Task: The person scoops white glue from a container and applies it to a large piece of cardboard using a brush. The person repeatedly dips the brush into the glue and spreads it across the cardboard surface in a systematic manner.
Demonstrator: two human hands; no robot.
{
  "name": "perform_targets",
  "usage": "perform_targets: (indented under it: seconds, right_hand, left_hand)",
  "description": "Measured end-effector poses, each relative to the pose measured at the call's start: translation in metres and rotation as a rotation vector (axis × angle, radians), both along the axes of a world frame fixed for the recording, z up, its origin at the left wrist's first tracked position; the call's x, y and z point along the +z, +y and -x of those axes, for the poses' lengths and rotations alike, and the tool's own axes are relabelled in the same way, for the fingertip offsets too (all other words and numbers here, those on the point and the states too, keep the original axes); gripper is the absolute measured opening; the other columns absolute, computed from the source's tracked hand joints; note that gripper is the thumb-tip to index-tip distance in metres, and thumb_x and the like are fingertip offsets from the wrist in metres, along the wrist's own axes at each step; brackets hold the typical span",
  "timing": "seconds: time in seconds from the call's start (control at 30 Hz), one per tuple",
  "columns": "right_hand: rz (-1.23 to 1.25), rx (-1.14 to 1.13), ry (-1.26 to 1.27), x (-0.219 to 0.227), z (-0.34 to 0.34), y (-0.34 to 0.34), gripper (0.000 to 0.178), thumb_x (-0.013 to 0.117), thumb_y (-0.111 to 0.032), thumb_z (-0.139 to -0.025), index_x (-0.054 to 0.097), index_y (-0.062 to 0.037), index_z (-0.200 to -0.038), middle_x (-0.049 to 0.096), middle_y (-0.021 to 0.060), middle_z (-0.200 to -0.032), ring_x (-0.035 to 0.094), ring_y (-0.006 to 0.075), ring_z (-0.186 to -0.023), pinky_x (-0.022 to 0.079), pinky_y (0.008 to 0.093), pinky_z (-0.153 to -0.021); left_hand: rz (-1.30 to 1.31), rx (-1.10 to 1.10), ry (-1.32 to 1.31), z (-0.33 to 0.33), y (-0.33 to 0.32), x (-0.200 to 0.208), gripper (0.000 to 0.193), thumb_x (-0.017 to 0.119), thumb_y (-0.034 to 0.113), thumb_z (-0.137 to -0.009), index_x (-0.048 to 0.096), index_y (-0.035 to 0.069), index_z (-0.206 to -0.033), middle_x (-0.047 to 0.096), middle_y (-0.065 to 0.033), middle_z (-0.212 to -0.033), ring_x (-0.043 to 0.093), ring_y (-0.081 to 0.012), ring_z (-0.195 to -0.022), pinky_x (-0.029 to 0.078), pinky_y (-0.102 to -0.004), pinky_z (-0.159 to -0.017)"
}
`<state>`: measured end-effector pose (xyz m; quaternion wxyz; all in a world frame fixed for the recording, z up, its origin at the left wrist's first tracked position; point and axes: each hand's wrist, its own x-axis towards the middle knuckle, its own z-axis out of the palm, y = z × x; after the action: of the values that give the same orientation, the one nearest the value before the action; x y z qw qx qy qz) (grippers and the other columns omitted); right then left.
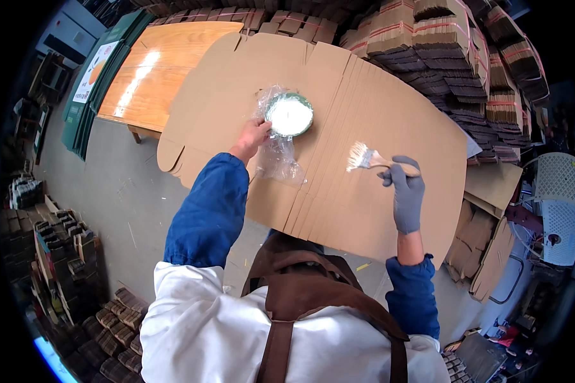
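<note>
Gripping a white-laden brush [378, 159], the right hand [404, 190] hovers over cardboard [364, 207], seemingly not yet coated; the left hand [253, 136] clasps a bowl [309, 123].

The left hand [255, 135] is bare and its fingers are at the side of a green bowl [309, 105]. White stuff [290, 116] is in the bowl. Clear plastic [280, 165] lies by it on a big brown card [399, 105]. The right hand [407, 195], in a gray glove, holds a brush [378, 160] by its wooden handle. The brush tip is white.
</note>
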<state>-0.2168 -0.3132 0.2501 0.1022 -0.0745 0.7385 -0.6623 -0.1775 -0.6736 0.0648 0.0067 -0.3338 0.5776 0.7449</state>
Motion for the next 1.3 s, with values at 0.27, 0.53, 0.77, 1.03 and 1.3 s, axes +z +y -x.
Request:
perform_targets:
  seconds: [0.27, 0.53, 0.77, 1.03, 1.3]
  right_hand:
    - [-0.591, 0.456, 0.417, -0.044, 0.091, -0.193, 0.031, 0.063, -0.035, -0.091, 0.063, -0.007, -0.104, 0.067, 0.0121, -0.082, 0.066, 0.0256, -0.076, 0.051, 0.0349, -0.071]
    - [-0.847, 0.663, 0.45, -0.08, 0.098, -0.219, 0.034, 0.061, -0.039, -0.09, 0.06, -0.0093, -0.106, 0.068, 0.0152, -0.095, 0.065, 0.0364, -0.09, 0.05, 0.0461, -0.078]
    - [-0.91, 0.762, 0.601, -0.074, 0.085, -0.206, 0.029, 0.059, -0.035, -0.091, 0.06, -0.0121, -0.11, 0.065, 0.0135, -0.106, 0.065, 0.037, -0.09, 0.051, 0.0463, -0.078]
    - [-0.834, 0.702, 0.555, -0.074, 0.073, -0.191, 0.026, 0.061, -0.027, -0.093, 0.062, -0.0092, -0.112, 0.066, 0.0127, -0.107, 0.066, 0.0318, -0.087, 0.052, 0.0395, -0.077]
    - [-0.305, 0.316, 0.139, -0.079, 0.072, -0.181, 0.028, 0.062, -0.025, -0.094, 0.061, -0.0026, -0.11, 0.066, 0.0101, -0.088, 0.064, 0.0208, -0.076, 0.054, 0.0351, -0.073]
  left_hand:
    - [-0.251, 0.121, 0.101, -0.016, 0.006, -0.006, 0.024, 0.063, 0.028, -0.097, 0.057, 0.007, -0.108, 0.05, 0.003, -0.08, 0.048, -0.0081, -0.071, 0.049, -0.0292, -0.07]
    - [-0.305, 0.148, 0.101, -0.02, 0.019, -0.003, 0.027, 0.061, 0.032, -0.097, 0.057, 0.009, -0.111, 0.053, 0.0023, -0.092, 0.049, -0.0075, -0.082, 0.048, -0.0271, -0.077]
    - [-0.291, 0.163, 0.14, -0.021, 0.017, -0.011, 0.034, 0.057, 0.037, -0.099, 0.058, 0.005, -0.111, 0.057, -0.0009, -0.094, 0.052, -0.0115, -0.086, 0.047, -0.0288, -0.076]
    - [-0.35, 0.158, 0.149, -0.021, 0.017, -0.021, 0.04, 0.047, 0.043, -0.102, 0.059, 0.006, -0.11, 0.058, -0.003, -0.097, 0.052, -0.0144, -0.088, 0.047, -0.0316, -0.077]
    - [-0.34, 0.151, 0.114, -0.023, 0.015, -0.009, 0.037, 0.044, 0.041, -0.103, 0.057, 0.007, -0.107, 0.056, -0.0025, -0.095, 0.051, -0.0134, -0.086, 0.047, -0.0315, -0.075]
